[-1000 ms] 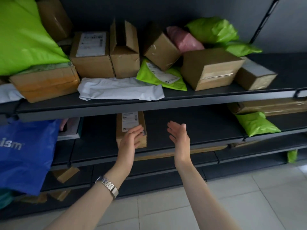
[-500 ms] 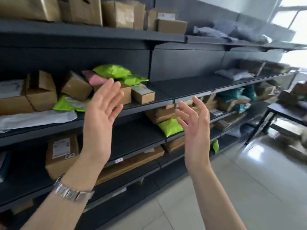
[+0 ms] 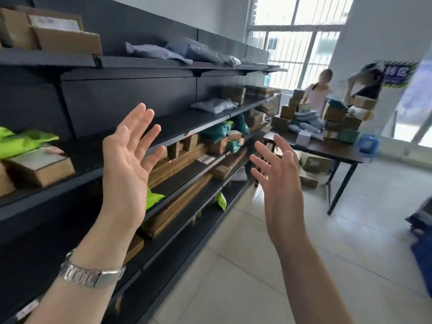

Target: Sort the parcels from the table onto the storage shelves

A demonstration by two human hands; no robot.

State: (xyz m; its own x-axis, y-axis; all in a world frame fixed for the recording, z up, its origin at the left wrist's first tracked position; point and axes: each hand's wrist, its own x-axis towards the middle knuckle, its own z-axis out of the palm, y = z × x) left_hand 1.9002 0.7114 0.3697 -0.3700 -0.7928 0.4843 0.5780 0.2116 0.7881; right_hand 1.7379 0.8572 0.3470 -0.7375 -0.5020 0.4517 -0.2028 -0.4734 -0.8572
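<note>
Facing the dark metal shelves [image 3: 187,118], we hold left hand [image 3: 131,164] and right hand [image 3: 278,178] spread, empty. Brown cardboard parcels [image 3: 336,113] sit stacked on the far black table [image 3: 327,149]; likely stiff, light, gripped by opposite sides.

The left hand [image 3: 127,160] covers part of the middle shelf [image 3: 187,118] and the boxes [image 3: 177,157] under it. Labels on the parcels [image 3: 332,115] piled on the desk [image 3: 327,148] are too small to read. A blue thing [image 3: 423,260] gets cut off at the right edge, can't tell what it is.
</note>
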